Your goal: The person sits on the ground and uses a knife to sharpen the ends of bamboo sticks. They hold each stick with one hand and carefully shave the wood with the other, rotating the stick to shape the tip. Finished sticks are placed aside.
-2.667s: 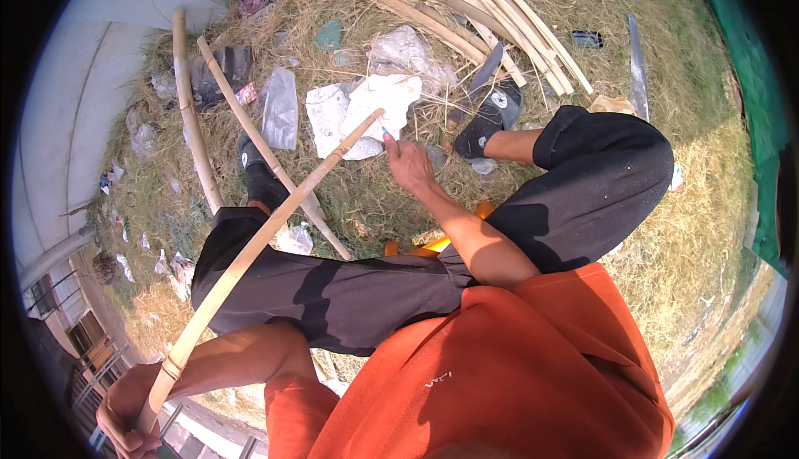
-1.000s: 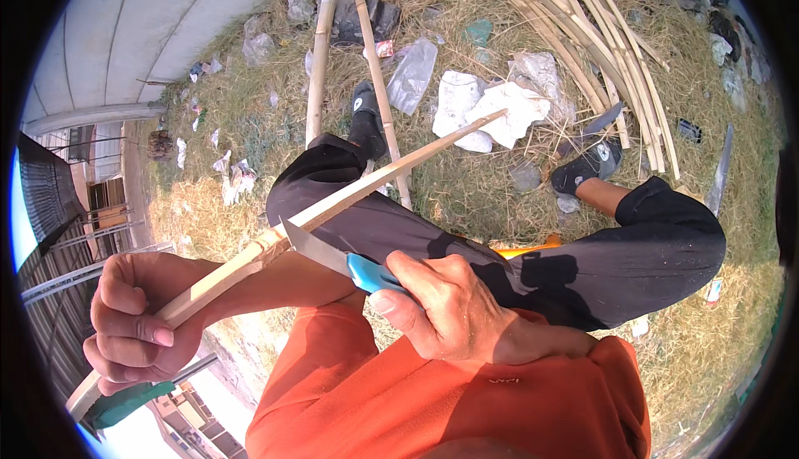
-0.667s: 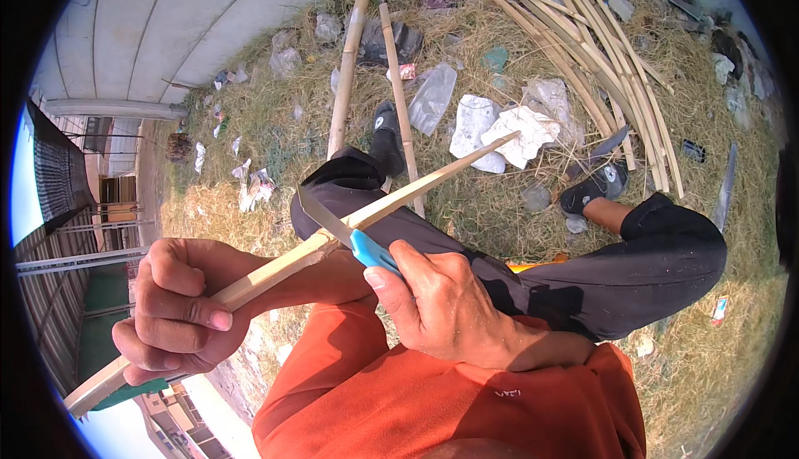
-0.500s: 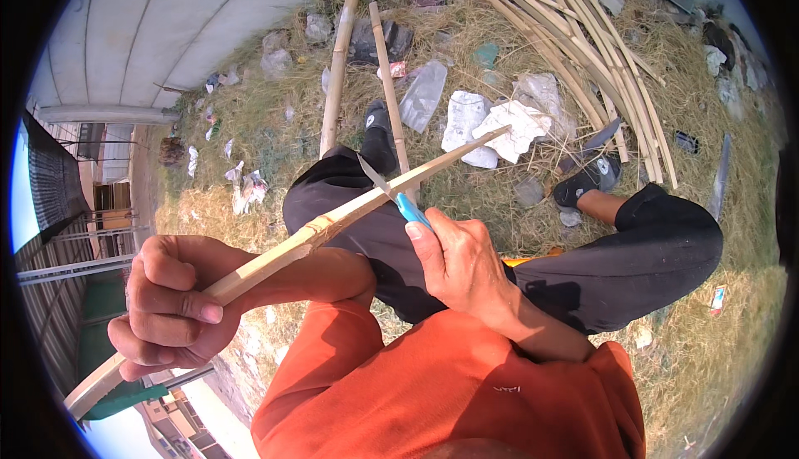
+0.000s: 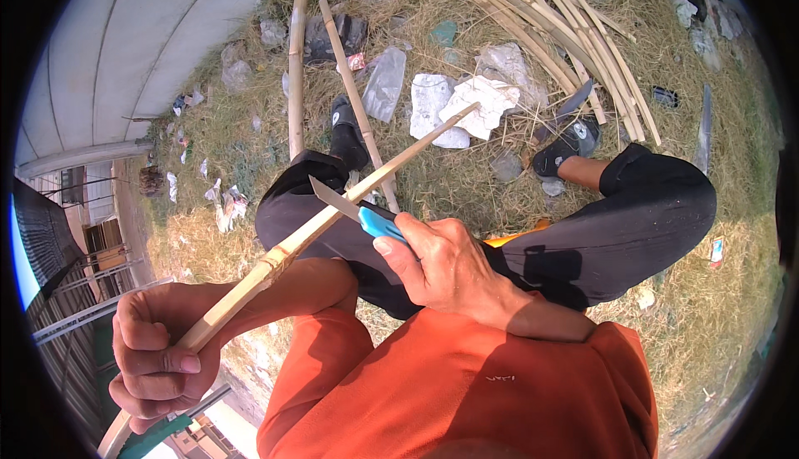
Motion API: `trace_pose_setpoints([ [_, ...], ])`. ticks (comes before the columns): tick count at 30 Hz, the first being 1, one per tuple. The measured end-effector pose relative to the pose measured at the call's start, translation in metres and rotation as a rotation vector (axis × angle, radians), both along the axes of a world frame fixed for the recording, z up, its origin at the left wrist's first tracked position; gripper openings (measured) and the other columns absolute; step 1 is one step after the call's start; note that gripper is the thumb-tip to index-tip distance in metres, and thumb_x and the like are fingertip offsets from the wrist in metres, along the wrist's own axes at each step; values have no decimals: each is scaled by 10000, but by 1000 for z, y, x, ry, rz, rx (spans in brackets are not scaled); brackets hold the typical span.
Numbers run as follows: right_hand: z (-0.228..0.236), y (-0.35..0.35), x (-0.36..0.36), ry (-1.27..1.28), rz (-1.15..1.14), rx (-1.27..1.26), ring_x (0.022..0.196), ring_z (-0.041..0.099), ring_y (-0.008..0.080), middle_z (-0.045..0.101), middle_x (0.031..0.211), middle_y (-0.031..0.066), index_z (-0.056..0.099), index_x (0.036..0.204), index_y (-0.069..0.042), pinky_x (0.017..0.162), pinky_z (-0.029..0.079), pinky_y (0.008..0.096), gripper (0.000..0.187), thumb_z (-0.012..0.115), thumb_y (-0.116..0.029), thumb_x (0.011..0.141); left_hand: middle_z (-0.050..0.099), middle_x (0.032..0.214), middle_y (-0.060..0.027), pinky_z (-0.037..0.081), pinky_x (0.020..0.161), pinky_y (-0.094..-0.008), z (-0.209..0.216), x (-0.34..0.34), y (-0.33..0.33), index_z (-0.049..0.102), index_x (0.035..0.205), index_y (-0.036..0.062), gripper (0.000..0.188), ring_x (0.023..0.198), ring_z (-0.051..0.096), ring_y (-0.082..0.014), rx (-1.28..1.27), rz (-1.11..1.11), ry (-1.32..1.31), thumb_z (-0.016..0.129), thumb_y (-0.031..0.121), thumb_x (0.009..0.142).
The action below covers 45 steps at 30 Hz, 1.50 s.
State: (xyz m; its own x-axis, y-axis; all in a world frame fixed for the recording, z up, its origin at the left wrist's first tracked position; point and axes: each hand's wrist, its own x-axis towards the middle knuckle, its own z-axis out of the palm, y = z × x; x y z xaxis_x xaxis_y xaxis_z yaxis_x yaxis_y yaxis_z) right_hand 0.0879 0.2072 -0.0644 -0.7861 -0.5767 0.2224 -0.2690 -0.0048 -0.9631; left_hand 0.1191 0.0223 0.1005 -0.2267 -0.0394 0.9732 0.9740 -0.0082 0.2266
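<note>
While the left hand [image 5: 164, 357] is curled round a bamboo strip [image 5: 310, 233] slanting over the left thigh [image 5: 379, 280], the right hand [image 5: 445, 263] is closed on a blue-handled knife [image 5: 380, 223], blade [image 5: 334, 199] across the strip.

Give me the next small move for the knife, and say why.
Probably slide the knife along the bamboo strip toward its far tip: the right hand has the blade lying across the strip beyond the node, while the left hand grips behind that node, away from that path.
</note>
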Motion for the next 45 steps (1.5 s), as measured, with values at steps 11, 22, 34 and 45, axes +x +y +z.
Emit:
trace_pose_setpoints([
  [11,-17,10,4,1,26,-21,445,548,368,479,462,173,520,726,-5,436,421,443,342,553,-277,930,408,417,111,237,421,-172,-4,-3,3,515,616,154,437,370,399,-1,1,-198,22,431,382,979],
  [22,-71,8,-4,-51,-52,-40,460,542,390,491,492,202,553,749,21,449,428,440,330,545,-256,928,381,427,122,258,426,-166,-3,-1,1,507,617,175,416,386,419,4,-27,-153,41,435,375,974],
  [34,-118,15,-34,-177,-216,217,474,530,416,497,481,194,574,712,-6,464,429,466,370,543,-305,927,374,429,133,265,412,-153,-1,3,-18,466,571,187,450,373,418,18,-10,-119,108,407,378,974],
  [45,-136,27,-53,-238,-107,329,489,505,382,473,502,170,543,715,9,477,372,445,377,490,-275,957,358,415,136,281,422,-140,1,5,-20,466,595,191,381,385,434,29,-30,-156,67,437,324,951],
])
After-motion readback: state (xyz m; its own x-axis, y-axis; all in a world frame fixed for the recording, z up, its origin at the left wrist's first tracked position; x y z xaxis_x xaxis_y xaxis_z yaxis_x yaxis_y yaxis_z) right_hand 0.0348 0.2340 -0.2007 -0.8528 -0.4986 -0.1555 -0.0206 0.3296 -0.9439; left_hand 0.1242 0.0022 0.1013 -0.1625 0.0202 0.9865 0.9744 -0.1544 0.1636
